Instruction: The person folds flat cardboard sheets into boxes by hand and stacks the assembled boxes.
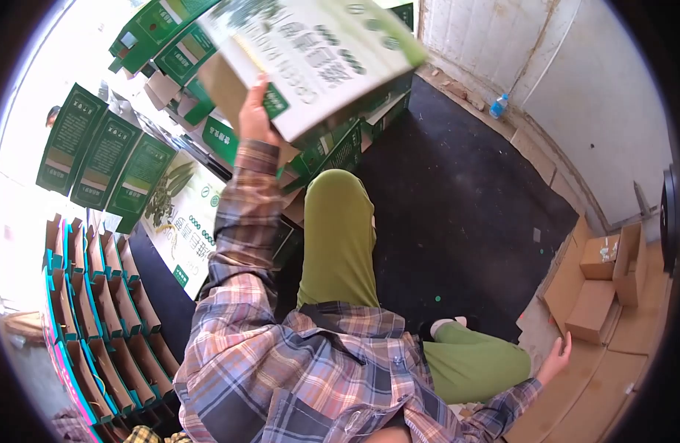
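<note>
My left hand [259, 117] grips the edge of a white and green printed cardboard box [318, 66], thumb on its white face. The box is raised and tilted at the top of the view, slightly blurred along its far side. Below and behind it are more green printed boxes [344, 151], partly hidden by it. Low on the right, my right hand [555, 362] holds nothing; its fingers stretch out beside small plain brown cardboard boxes [592, 310]. Whether it touches the cardboard beneath is unclear.
Open green boxes [104, 159] stand at left, near a flat white printed panel [181, 221]. Rows of teal-edged cardboard trays [104, 317] fill the lower left. A black mat [458, 199] covers the floor. A blue-capped bottle [499, 106] stands by the wall.
</note>
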Demonstrator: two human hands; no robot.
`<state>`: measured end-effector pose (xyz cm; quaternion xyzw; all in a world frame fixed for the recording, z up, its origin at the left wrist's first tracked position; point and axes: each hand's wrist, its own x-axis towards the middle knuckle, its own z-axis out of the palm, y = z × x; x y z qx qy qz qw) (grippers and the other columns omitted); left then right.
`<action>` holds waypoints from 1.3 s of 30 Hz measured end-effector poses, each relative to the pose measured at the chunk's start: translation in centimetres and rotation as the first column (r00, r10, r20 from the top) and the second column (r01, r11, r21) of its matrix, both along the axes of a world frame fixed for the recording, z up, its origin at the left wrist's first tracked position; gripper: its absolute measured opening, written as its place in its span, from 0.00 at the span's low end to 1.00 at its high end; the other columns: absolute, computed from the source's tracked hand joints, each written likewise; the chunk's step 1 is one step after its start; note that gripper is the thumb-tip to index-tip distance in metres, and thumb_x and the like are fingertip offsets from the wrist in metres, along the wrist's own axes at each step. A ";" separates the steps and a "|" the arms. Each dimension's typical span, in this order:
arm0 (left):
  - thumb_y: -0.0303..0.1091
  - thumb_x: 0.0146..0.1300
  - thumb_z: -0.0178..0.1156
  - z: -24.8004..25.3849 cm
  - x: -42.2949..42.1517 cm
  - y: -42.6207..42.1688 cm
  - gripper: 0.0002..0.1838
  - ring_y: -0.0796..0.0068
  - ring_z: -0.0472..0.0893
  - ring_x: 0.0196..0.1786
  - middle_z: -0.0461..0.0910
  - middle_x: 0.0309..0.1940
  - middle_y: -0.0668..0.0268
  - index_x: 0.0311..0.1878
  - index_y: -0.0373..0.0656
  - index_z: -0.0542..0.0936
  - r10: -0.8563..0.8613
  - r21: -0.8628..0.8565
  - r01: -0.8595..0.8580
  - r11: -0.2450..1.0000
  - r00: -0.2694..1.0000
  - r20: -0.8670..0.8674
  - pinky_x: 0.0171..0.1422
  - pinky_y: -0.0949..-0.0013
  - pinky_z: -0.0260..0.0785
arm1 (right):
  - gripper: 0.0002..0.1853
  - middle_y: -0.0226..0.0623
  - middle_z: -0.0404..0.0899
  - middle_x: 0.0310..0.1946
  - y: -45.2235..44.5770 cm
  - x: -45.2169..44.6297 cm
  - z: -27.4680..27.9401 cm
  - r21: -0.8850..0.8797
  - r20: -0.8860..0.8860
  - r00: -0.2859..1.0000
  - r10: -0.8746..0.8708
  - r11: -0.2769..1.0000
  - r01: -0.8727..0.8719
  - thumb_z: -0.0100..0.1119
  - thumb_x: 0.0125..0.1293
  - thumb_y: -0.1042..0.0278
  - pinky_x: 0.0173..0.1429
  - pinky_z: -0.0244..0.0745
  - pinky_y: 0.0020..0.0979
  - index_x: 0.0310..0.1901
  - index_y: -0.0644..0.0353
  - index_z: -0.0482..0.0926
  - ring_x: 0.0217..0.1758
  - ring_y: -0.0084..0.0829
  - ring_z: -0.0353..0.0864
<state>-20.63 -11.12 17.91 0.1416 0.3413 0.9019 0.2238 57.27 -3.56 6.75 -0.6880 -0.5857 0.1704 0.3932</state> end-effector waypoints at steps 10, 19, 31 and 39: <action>0.48 0.61 0.48 -6.5 -10.1 -1.9 0.19 0.58 0.79 0.45 0.81 0.42 0.62 0.45 0.45 0.78 0.161 -0.312 -0.079 0.947 0.956 0.247 0.51 0.48 0.71 | 0.21 0.42 0.75 0.54 -5.5 6.9 -6.4 -0.177 0.002 0.982 -0.191 0.966 0.189 0.55 0.65 0.69 0.62 0.66 0.31 0.59 0.63 0.72 0.57 0.32 0.73; 0.50 0.63 0.48 -6.6 -10.1 -2.7 0.21 0.61 0.80 0.46 0.81 0.44 0.63 0.48 0.45 0.77 0.159 -0.339 -0.063 0.939 0.952 0.261 0.51 0.53 0.72 | 0.21 0.43 0.78 0.50 -10.0 10.5 -12.3 -0.288 -0.106 0.933 -0.343 0.909 0.301 0.55 0.63 0.74 0.54 0.73 0.28 0.58 0.67 0.71 0.48 0.29 0.79; 0.49 0.53 0.60 -6.3 -13.4 -4.4 0.27 0.49 0.76 0.51 0.77 0.48 0.53 0.52 0.40 0.76 0.128 -0.556 0.099 0.825 0.926 0.354 0.54 0.42 0.70 | 0.16 0.37 0.81 0.45 -16.7 9.9 -17.9 -0.309 -0.406 0.836 -0.369 0.916 0.255 0.57 0.59 0.69 0.49 0.73 0.31 0.48 0.64 0.78 0.46 0.30 0.78; 0.64 0.51 0.60 -5.7 -13.7 -5.5 0.36 0.49 0.73 0.56 0.75 0.54 0.53 0.54 0.44 0.76 0.131 -0.788 -0.606 0.104 0.794 -0.593 0.60 0.45 0.65 | 0.17 0.46 0.82 0.43 -23.8 5.3 -21.2 -0.499 0.164 0.836 -0.523 0.687 0.528 0.60 0.55 0.65 0.54 0.74 0.34 0.47 0.60 0.81 0.49 0.39 0.81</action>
